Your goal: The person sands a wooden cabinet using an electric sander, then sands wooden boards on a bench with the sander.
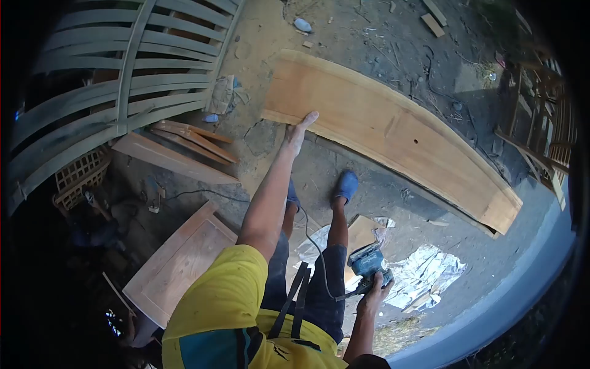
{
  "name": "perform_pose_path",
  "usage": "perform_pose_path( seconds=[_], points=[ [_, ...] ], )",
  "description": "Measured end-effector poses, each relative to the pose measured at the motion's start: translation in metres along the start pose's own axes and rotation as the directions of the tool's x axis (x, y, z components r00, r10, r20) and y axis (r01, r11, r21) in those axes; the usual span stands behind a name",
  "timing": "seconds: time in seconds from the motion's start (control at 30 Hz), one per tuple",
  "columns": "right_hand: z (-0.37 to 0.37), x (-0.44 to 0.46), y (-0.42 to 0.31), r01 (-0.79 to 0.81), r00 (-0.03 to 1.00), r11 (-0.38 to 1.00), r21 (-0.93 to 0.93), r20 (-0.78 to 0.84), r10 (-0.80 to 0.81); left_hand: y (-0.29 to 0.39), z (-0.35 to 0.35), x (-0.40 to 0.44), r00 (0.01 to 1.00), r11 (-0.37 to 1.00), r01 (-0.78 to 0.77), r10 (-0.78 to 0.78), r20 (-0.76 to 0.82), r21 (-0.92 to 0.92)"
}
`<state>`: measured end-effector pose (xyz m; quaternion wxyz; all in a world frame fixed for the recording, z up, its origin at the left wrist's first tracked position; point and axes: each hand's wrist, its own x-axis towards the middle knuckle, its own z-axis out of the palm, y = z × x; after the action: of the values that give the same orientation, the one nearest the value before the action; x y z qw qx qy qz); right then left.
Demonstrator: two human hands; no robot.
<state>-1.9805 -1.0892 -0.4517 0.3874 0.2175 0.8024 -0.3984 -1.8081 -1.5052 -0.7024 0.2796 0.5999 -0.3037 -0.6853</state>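
A long wooden board (pixel 369 123) with a small dark hole stretches across the ground in front of me. My left hand (pixel 299 132) grips its near edge, thumb on top and fingers hidden beneath. In my right hand (pixel 376 294), at my right side, is a teal power sander (pixel 367 261), its pad turned away from the board. From the sander a dark cord (pixel 316 246) runs past my legs toward the left.
On the left stand a slatted frame (pixel 129 74), stacked planks (pixel 178 154) and a panelled wooden piece (pixel 184 258). Crumpled foil-like sheeting (pixel 427 273) lies at right. A low curved wall (pixel 522 270) borders the right side. Wooden furniture (pixel 541 123) stands at the far right.
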Motion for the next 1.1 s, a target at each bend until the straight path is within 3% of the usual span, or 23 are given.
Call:
perform_pose_path(
  seconds=[0.07, 0.1, 0.17, 0.27, 0.33, 0.37, 0.4, 0.43, 0.47, 0.57, 0.6, 0.67, 0.7, 0.77, 0.8, 0.87, 0.9, 0.97, 1.03, 1.07, 1.1],
  points=[
    [0.013, 0.003, -0.005, -0.007, 0.998, 0.999, -0.043, 0.061, 0.010, 0.020, -0.008, -0.017, 0.997, 0.988, -0.006, 0.017, -0.075, 0.152],
    [0.017, 0.007, -0.003, 0.004, 0.994, 0.997, -0.080, 0.105, 0.005, 0.003, -0.018, -0.003, 0.992, 0.943, -0.061, 0.093, -0.083, 0.327],
    [0.028, 0.010, -0.013, 0.048, 0.986, 0.989, -0.140, 0.164, -0.025, 0.018, -0.024, -0.018, 0.991, 0.967, -0.126, 0.113, 0.070, 0.220],
    [0.043, 0.013, -0.023, 0.237, 0.949, 0.952, -0.192, 0.255, -0.184, 0.027, -0.067, -0.061, 0.962, 0.916, -0.260, 0.274, -0.003, 0.305],
    [0.047, 0.009, -0.040, 0.266, 0.925, 0.935, -0.235, 0.335, -0.178, 0.070, -0.130, -0.115, 0.816, 0.631, -0.344, 0.568, -0.111, 0.696],
    [0.048, 0.010, -0.043, 0.322, 0.912, 0.912, -0.255, 0.341, -0.227, 0.089, -0.172, -0.134, 0.686, 0.568, -0.373, 0.701, -0.194, 0.734],
    [0.051, 0.008, -0.047, 0.377, 0.898, 0.885, -0.273, 0.343, -0.276, 0.113, -0.216, -0.151, 0.530, 0.486, -0.302, 0.800, -0.280, 0.820],
    [0.055, -0.009, -0.055, 0.389, 0.888, 0.874, -0.290, 0.369, -0.272, 0.141, -0.266, -0.173, 0.452, 0.490, -0.225, 0.818, -0.355, 0.842],
    [0.059, -0.011, -0.058, 0.429, 0.883, 0.846, -0.316, 0.342, -0.320, 0.163, -0.312, -0.182, 0.397, 0.457, -0.054, 0.826, -0.401, 0.888],
    [0.071, -0.038, -0.066, 0.429, 0.891, 0.816, -0.388, 0.330, -0.312, 0.226, -0.421, -0.184, 0.433, 0.323, 0.172, 0.824, -0.366, 0.930],
    [0.073, -0.044, -0.063, 0.450, 0.884, 0.795, -0.408, 0.332, -0.329, 0.238, -0.447, -0.177, 0.425, 0.337, 0.169, 0.823, -0.377, 0.926],
    [0.074, -0.060, -0.052, 0.482, 0.872, 0.765, -0.428, 0.320, -0.370, 0.251, -0.489, -0.164, 0.612, -0.039, 0.153, 0.788, -0.064, 0.987],
    [0.073, -0.062, -0.046, 0.495, 0.862, 0.755, -0.431, 0.351, -0.365, 0.252, -0.501, -0.155, 0.610, -0.026, 0.136, 0.790, -0.063, 0.990],
    [0.073, -0.083, -0.036, 0.524, 0.841, 0.753, -0.399, 0.383, -0.382, 0.253, -0.517, -0.141, 0.684, -0.183, 0.113, 0.727, 0.057, 0.977],
    [0.075, -0.092, -0.027, 0.579, 0.810, 0.727, -0.368, 0.364, -0.461, 0.259, -0.520, -0.140, 0.683, -0.175, 0.090, 0.727, 0.067, 0.981],
    [0.070, -0.102, -0.016, 0.553, 0.824, 0.750, -0.364, 0.376, -0.425, 0.284, -0.523, -0.149, 0.806, -0.176, 0.039, 0.588, 0.073, 0.984],
    [0.064, -0.108, -0.006, 0.567, 0.815, 0.744, -0.353, 0.371, -0.444, 0.296, -0.523, -0.162, 0.806, -0.166, 0.043, 0.588, 0.064, 0.985],
    [0.071, -0.140, -0.007, 0.564, 0.811, 0.763, -0.316, 0.384, -0.440, 0.325, -0.520, -0.203, 0.927, -0.150, -0.045, 0.362, 0.097, 0.988],
    [0.077, -0.167, -0.002, 0.501, 0.840, 0.812, -0.300, 0.396, -0.371, 0.328, -0.522, -0.239, 0.981, -0.127, -0.173, 0.068, 0.183, 0.977],
    [0.078, -0.177, -0.005, 0.473, 0.857, 0.823, -0.313, 0.382, -0.347, 0.308, -0.533, -0.255, 0.964, -0.088, -0.259, 0.039, 0.263, 0.962],
    [0.077, -0.178, -0.003, 0.447, 0.865, 0.839, -0.312, 0.389, -0.317, 0.298, -0.537, -0.276, 0.969, 0.041, -0.248, -0.004, 0.248, 0.968]
  ],
)
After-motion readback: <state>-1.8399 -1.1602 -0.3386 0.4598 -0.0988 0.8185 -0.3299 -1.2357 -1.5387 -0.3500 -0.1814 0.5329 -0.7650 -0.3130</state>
